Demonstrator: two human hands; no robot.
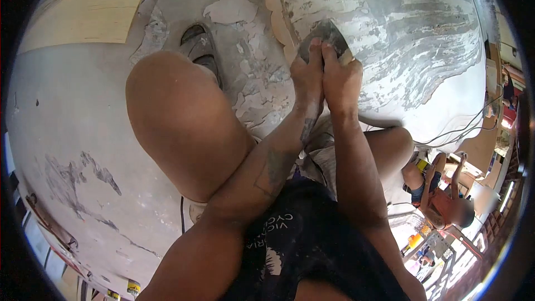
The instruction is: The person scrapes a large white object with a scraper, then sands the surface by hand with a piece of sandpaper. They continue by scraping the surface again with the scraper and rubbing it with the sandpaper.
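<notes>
My left hand [307,81] and my right hand [341,79] are side by side, both thumbs pressed on a dark grey flat scraper [331,31]. The remaining fingers are mostly hidden underneath. The scraper's broad end points away from me and lies against a large rounded form [390,28]. This form is streaked grey and white, with a patchy, partly peeled coating and a smoother white lower part. The scraper's front edge touches it near its left side.
Flakes of white coating [256,86] lie on the floor around a sandal [199,50]. A wooden board [95,8] is at upper left. Cables [457,134] run along the right. Another person [446,200] sits at the right.
</notes>
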